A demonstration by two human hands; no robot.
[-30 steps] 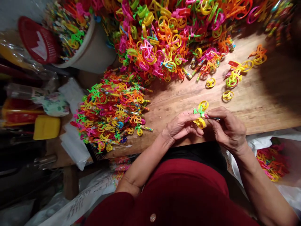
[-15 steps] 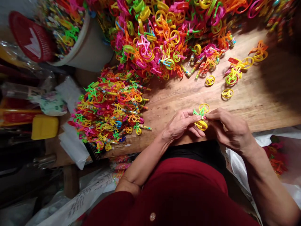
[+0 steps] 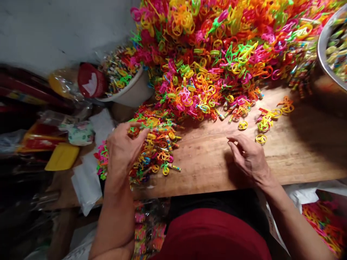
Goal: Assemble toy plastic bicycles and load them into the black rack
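In the head view, the left hand (image 3: pixel 123 146) is over the smaller pile of colourful plastic toys (image 3: pixel 159 146), thumb and forefinger apart beside a green piece (image 3: pixel 148 126); whether it grips that piece, I cannot tell. The right hand (image 3: pixel 248 155), loosely curled and holding nothing, hovers above the wooden surface (image 3: pixel 200 162) near a yellow wheel (image 3: pixel 261 139).

Left grip (image 3: pixel 120 148) moved to smaller pile (image 3: pixel 155 146); right grip (image 3: pixel 249 157) emptied.
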